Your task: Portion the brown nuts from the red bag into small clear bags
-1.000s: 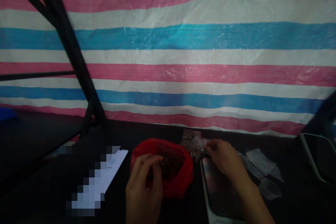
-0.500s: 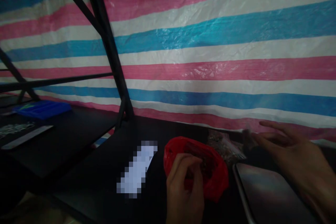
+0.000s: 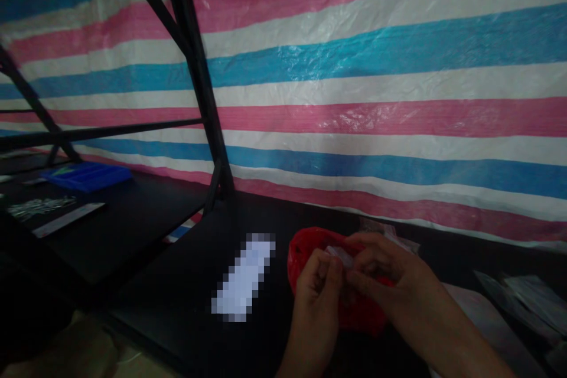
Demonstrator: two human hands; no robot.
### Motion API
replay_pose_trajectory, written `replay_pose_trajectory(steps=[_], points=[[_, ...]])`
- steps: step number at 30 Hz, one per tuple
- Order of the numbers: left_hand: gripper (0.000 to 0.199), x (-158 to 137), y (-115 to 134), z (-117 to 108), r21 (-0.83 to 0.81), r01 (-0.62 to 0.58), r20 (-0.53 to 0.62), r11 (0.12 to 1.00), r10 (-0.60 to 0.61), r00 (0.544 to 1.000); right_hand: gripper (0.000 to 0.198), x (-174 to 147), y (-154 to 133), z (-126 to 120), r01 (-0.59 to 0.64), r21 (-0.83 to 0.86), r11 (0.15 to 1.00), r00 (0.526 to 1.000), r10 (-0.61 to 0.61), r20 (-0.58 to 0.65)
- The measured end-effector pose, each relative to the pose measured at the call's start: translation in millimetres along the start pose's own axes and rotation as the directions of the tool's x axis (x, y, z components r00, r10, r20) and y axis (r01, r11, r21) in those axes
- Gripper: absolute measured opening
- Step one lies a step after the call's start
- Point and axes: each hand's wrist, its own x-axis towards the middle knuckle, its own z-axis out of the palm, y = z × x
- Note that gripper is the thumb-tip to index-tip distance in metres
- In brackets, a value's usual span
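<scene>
Over a red plastic bag [image 3: 305, 245], both of my hands meet at a small clear plastic bag [image 3: 340, 255]. My left hand [image 3: 316, 295] pinches its near-left side between thumb and fingers. From the right, my right hand [image 3: 385, 271] has its fingertips closed at the other side of the small bag. What the small bag contains is too dim to make out. My hands cover much of the red bag's inside. Just behind my right hand lie other clear plastic bags [image 3: 376, 226], partly hidden.
A pixelated pale slip [image 3: 243, 277] lies left of the red bag. At right are a light flat tray-like object [image 3: 473, 313] and clear packets [image 3: 535, 295]. A blue tray [image 3: 88, 176] and metal pieces [image 3: 42, 207] sit far left. A black frame post [image 3: 197, 71] stands before a striped sheet [image 3: 376, 118].
My right hand has come left from the far right to join my left hand over the red bag. The small clear bag is now held between them. The view has shifted slightly.
</scene>
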Motion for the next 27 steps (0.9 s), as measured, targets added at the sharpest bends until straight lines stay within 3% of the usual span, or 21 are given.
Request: replay_pose_trajectory(steps=[4, 7, 11, 13, 17, 21, 25, 27], points=[[0.045, -1, 2, -6, 0.127, -0.009, 0.042, 0.992, 0.003, 0.999, 0.035, 2, 2, 0, 0.014, -0.02, 1.0, 0.999, -0.015, -0.052], [0.036, -2, 3, -7, 0.238, 0.021, 0.025, 0.971, -0.028, 0.999, 0.032, 1, 7, 5, 0.05, -0.179, 0.982, 0.989, -0.074, -0.129], [0.029, -4, 1, -6, 0.407, 0.021, 0.019, 0.913, -0.031, 0.999, 0.037, 2, 13, 7, 0.045, -0.441, 0.896, 0.947, -0.179, -0.267], [0.029, -5, 0, -5, 0.463, 0.024, 0.027, 0.886, -0.041, 0.999, 0.04, 3, 14, 4, 0.029, -0.487, 0.873, 0.937, -0.193, -0.291], [0.035, -3, 1, -2, 0.352, -0.002, -0.026, 0.936, 0.012, 1.0, 0.044, 6, 20, -6, 0.026, -0.374, 0.927, 0.98, -0.098, -0.176], [0.045, -1, 4, 2, 0.229, -0.012, -0.118, 0.973, 0.04, 0.992, 0.048, 7, 32, -14, -0.021, -0.273, 0.962, 0.994, -0.01, -0.112], [0.046, -3, 4, 4, 0.188, 0.027, -0.032, 0.982, -0.021, 0.999, 0.046, 8, 40, -15, -0.07, -0.193, 0.979, 0.997, 0.063, -0.043], [0.039, -4, 2, 2, 0.263, 0.03, -0.008, 0.964, -0.029, 1.0, 0.047, 10, 43, -12, -0.091, -0.067, 0.994, 0.995, 0.088, -0.051]])
